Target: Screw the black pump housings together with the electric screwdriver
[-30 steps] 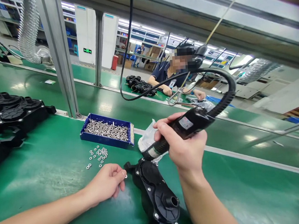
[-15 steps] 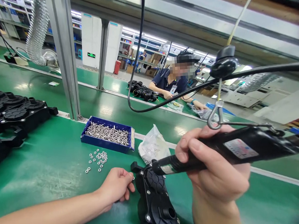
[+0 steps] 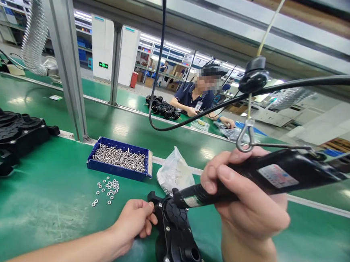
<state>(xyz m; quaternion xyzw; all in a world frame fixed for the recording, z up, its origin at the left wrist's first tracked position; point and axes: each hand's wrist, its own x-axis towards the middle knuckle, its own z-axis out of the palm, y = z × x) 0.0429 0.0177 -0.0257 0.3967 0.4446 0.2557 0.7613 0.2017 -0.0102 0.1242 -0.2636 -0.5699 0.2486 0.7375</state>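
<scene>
My right hand (image 3: 247, 198) is wrapped round a black power screwdriver (image 3: 275, 173) that hangs from a cord and metal hook. The tool's tip end is over the upper part of a black plastic housing (image 3: 179, 243) with screws along its edge. Beside the housing's upper left edge, my left hand (image 3: 138, 220) is closed in a pinch; what its fingertips hold is hidden. Small metal nuts or washers (image 3: 111, 185) lie scattered up and left of that hand. Behind them stands a blue box (image 3: 114, 168) of screws, with a clear plastic bag (image 3: 175, 171) to its right.
More black housings (image 3: 14, 129) stand at the left. A metal post (image 3: 67, 71) rises behind the bench, and a black cable (image 3: 152, 108) loops down in front. Across the bench a person (image 3: 195, 95) in a dark shirt sits handling items.
The view has shifted slightly, so most things appear farther left. My left fingertips are now closer against the housing's upper left edge. The screwdriver stays in my right hand over the housing.
</scene>
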